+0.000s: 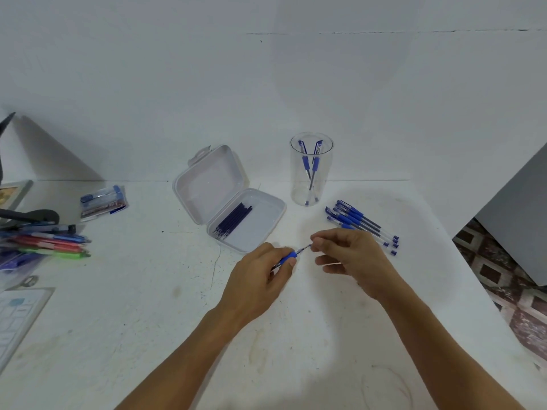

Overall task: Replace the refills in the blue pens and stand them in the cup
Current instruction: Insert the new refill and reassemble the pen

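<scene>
My left hand grips a blue pen by its blue grip section, tip pointing up and right. My right hand pinches the pen's tip end between thumb and forefinger. A clear cup stands behind, holding two blue pens upright. Several more blue pens lie in a row on the table right of the cup, partly hidden by my right hand. An open white plastic case left of the cup holds several dark refills.
At the left edge lie coloured pens, a packet of pens and a printed sheet. The white table ends on the right, where patterned floor and a grey box show.
</scene>
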Motion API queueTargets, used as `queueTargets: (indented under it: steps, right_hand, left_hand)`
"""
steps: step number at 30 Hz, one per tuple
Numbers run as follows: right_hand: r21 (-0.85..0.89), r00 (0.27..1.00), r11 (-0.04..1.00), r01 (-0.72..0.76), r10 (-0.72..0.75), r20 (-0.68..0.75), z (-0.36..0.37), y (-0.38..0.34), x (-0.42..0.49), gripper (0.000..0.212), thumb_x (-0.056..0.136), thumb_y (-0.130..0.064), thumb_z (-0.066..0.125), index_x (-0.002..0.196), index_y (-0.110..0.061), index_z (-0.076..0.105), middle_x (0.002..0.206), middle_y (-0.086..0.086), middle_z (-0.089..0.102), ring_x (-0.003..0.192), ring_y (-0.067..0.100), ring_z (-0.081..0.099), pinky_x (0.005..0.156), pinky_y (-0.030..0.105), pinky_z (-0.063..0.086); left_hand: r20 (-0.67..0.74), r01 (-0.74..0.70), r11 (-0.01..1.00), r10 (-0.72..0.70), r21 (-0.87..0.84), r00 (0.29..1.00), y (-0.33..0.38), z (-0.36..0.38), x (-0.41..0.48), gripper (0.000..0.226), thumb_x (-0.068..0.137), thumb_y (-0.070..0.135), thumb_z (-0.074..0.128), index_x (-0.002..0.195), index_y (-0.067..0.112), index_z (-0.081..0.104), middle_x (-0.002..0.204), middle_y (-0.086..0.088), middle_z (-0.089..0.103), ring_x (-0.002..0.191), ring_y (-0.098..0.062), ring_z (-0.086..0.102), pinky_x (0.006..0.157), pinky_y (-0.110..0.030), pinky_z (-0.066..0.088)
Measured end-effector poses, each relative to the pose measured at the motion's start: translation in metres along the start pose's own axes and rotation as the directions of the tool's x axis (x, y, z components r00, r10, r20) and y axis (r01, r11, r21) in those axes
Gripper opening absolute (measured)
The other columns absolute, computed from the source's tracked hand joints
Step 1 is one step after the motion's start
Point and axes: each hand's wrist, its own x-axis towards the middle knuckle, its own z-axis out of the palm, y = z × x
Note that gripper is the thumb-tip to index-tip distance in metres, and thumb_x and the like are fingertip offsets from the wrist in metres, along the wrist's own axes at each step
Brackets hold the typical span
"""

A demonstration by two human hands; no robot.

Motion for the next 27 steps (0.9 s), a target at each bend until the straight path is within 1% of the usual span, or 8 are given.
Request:
queueTargets:
  steps: [2, 4, 6, 14, 18, 22, 25, 27]
  right_hand:
    - [0.122, 0.998, 0.992, -0.041, 0.036, 0.045, 0.001, 0.000, -0.001, 0.015, 0.093, -0.018, 0.065, 0.105, -0.016, 0.073, 0.095, 0.005, 0.077, 0.085, 0.020, 0.075, 0.071, 0.028, 0.060]
    - [0.180, 0.997, 0.982, -0.049, 0.037, 0.073, 0.002, 0.001, -0.001, 0.015, 0.092, -0.016, 0.065, 0.104, -0.015, 0.073, 0.096, 0.006, 0.077, 0.088, 0.022, 0.075, 0.074, 0.031, 0.061]
    - [0.181, 0.996, 0.982, -0.046, 0.032, 0.083, 0.002, 0.000, 0.000, 0.015, 0.092, -0.014, 0.065, 0.105, -0.013, 0.073, 0.095, 0.007, 0.077, 0.089, 0.023, 0.075, 0.076, 0.032, 0.061]
    - [0.254, 0.993, 0.966, -0.038, 0.009, 0.117, 0.000, 0.001, 0.002, 0.017, 0.092, -0.011, 0.064, 0.106, -0.008, 0.072, 0.097, 0.013, 0.076, 0.092, 0.027, 0.074, 0.080, 0.035, 0.061]
    - [0.179, 0.988, 0.984, -0.023, -0.005, 0.153, 0.005, 0.001, 0.001, 0.018, 0.089, -0.011, 0.068, 0.106, -0.008, 0.072, 0.094, 0.013, 0.076, 0.090, 0.026, 0.074, 0.080, 0.034, 0.061]
    - [0.078, 0.990, 0.996, 0.032, -0.042, 0.135, 0.008, 0.000, 0.003, 0.014, 0.090, -0.010, 0.069, 0.104, -0.009, 0.071, 0.089, 0.010, 0.077, 0.085, 0.024, 0.075, 0.078, 0.034, 0.061]
    - [-0.096, 0.992, 0.992, 0.085, -0.075, 0.100, 0.011, -0.001, 0.006, 0.012, 0.089, -0.020, 0.070, 0.096, -0.010, 0.072, 0.080, 0.006, 0.076, 0.073, 0.020, 0.075, 0.072, 0.031, 0.062]
    - [-0.231, 0.995, 0.969, 0.090, -0.075, 0.072, 0.014, -0.001, 0.008, 0.017, 0.088, -0.031, 0.069, 0.090, -0.014, 0.072, 0.074, 0.002, 0.075, 0.066, 0.015, 0.073, 0.067, 0.027, 0.061]
  left_hand:
    - [-0.004, -0.019, 1.000, 0.019, -0.006, 1.000, 0.001, 0.000, 0.000, 0.037, 0.097, 0.046, 0.047, 0.117, 0.021, 0.066, 0.085, 0.014, 0.057, 0.073, -0.009, 0.056, 0.063, -0.016, 0.046]
    - [-0.007, -0.032, 0.999, 0.032, -0.007, 0.999, 0.003, -0.001, 0.002, 0.038, 0.097, 0.046, 0.046, 0.117, 0.022, 0.066, 0.083, 0.017, 0.054, 0.071, -0.006, 0.054, 0.063, -0.011, 0.040]
    - [-0.006, -0.045, 0.999, 0.045, -0.002, 0.999, 0.004, -0.002, 0.002, 0.038, 0.097, 0.046, 0.045, 0.117, 0.021, 0.067, 0.081, 0.019, 0.051, 0.070, -0.004, 0.052, 0.063, -0.007, 0.036]
    - [-0.007, -0.039, 0.999, 0.039, -0.005, 0.999, -0.001, -0.002, 0.002, 0.043, 0.096, 0.049, 0.043, 0.118, 0.020, 0.067, 0.083, 0.017, 0.053, 0.070, -0.004, 0.053, 0.062, -0.005, 0.036]
    - [0.004, -0.039, 0.999, 0.039, 0.010, 0.999, -0.003, 0.000, 0.004, 0.038, 0.097, 0.046, 0.046, 0.119, 0.022, 0.066, 0.084, 0.014, 0.056, 0.072, -0.006, 0.054, 0.062, -0.012, 0.042]
    - [0.014, -0.042, 0.999, 0.042, 0.006, 0.999, -0.004, 0.002, 0.005, 0.038, 0.097, 0.046, 0.046, 0.120, 0.022, 0.065, 0.086, 0.013, 0.058, 0.072, -0.006, 0.055, 0.063, -0.018, 0.048]
    - [0.023, -0.047, 0.999, 0.047, 0.025, 0.999, -0.005, 0.001, 0.005, 0.039, 0.097, 0.047, 0.045, 0.118, 0.022, 0.066, 0.085, 0.015, 0.056, 0.071, -0.006, 0.054, 0.063, -0.016, 0.045]
    - [0.034, -0.048, 0.998, 0.047, 0.027, 0.998, -0.005, 0.001, 0.004, 0.041, 0.096, 0.048, 0.044, 0.118, 0.021, 0.066, 0.083, 0.016, 0.053, 0.070, -0.006, 0.053, 0.063, -0.015, 0.044]
